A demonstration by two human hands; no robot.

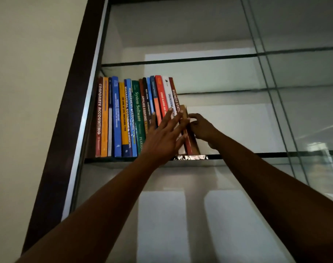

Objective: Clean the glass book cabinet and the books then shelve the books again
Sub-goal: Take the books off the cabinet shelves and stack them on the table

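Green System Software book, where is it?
In the head view, the green book stands mid-row on the glass shelf, between a blue book and a brown book, left of the left hand.

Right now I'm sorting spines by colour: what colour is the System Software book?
The System Software book is green, clearest in the head view.

Study or office: shelved textbooks (135, 118)

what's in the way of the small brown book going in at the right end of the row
Nothing visible: the small brown book already stands on the glass shelf beside the dark red book, the right hand gripping it.
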